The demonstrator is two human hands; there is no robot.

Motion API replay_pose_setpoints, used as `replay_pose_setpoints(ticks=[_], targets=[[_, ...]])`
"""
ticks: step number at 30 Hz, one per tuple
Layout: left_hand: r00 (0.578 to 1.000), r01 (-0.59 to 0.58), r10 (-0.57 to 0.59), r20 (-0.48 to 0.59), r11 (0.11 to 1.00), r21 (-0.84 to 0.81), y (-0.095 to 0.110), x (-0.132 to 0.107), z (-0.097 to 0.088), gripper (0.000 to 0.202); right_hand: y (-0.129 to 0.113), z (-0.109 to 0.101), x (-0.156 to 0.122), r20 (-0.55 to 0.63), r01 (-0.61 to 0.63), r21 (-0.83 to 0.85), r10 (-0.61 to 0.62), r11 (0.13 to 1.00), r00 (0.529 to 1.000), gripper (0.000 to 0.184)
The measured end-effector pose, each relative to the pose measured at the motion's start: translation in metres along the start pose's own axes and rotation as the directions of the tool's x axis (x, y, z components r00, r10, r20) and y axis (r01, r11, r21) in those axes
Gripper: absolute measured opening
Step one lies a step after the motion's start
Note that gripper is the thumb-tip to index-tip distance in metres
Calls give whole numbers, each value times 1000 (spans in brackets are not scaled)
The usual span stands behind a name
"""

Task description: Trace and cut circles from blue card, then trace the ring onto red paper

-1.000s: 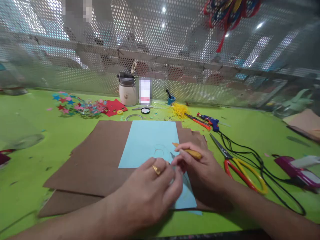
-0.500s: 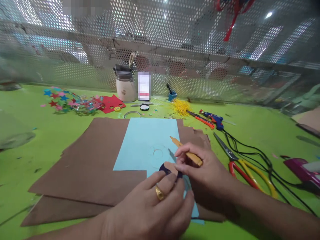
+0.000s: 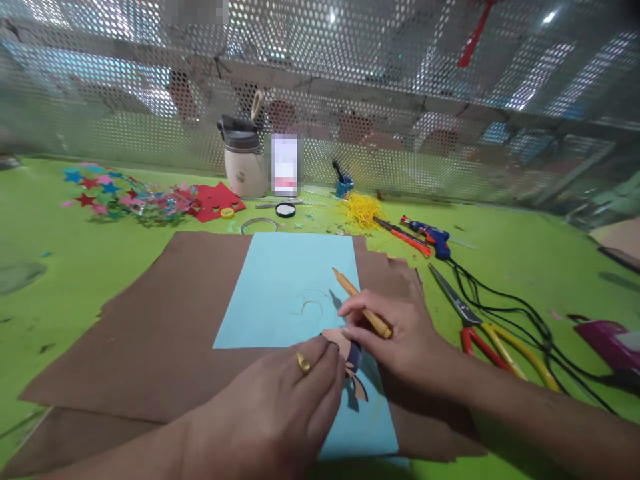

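My right hand [image 3: 395, 327] grips an orange-yellow marker [image 3: 367, 310], its tip pointing up and to the left, apart from the paper. The thumb of that hand is close to the top edge of a small peach and dark-navy paper cutout [image 3: 354, 357]. My left hand [image 3: 295, 393], with a gold ring, is closed on the cutout's left side and hides part of it. Beneath both hands lies a light-blue paper sheet [image 3: 285, 280] with thin curved pencil-like lines on it. Under that sheet are large brown paper sheets [image 3: 165, 320].
Right of the papers lie scissors [image 3: 480, 323] and a blue glue gun [image 3: 435, 240] with black cords. At the back stand a white jug [image 3: 244, 170], a lit phone [image 3: 284, 163] and yellow shreds [image 3: 364, 210]. Star garland [image 3: 115, 193] and red felt [image 3: 216, 200] lie back left.
My left hand has shifted left and flattened over the cutout, showing more of its right side. The marker remains in my right hand. The view has shifted slightly.
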State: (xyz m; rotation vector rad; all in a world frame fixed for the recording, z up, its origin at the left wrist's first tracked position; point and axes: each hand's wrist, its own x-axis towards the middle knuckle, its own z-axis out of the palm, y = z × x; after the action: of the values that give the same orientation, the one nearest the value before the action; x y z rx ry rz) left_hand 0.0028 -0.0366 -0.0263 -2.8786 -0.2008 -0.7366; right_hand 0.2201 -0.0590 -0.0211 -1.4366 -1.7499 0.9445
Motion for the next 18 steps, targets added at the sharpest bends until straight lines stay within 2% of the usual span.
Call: replay_pose_setpoints(ticks=[4,8,13,18], targets=[[999,16,-14,-29,996,91,-11,6,2,31,9,-1,3,-27,83,-69,-85,994,996,13],[998,47,-42,-45,993,105,-14,8,12,33,15,-1,5,-52,104,-73,-108,992,993,13],[997,82,-82,-5,991,106,-12,2,29,34,19,2,5,-65,112,-184,-126,976,990,14],[992,103,-110,56,989,107,-11,3,27,37,18,4,3,-37,201,-234,-216,951,976,17]])
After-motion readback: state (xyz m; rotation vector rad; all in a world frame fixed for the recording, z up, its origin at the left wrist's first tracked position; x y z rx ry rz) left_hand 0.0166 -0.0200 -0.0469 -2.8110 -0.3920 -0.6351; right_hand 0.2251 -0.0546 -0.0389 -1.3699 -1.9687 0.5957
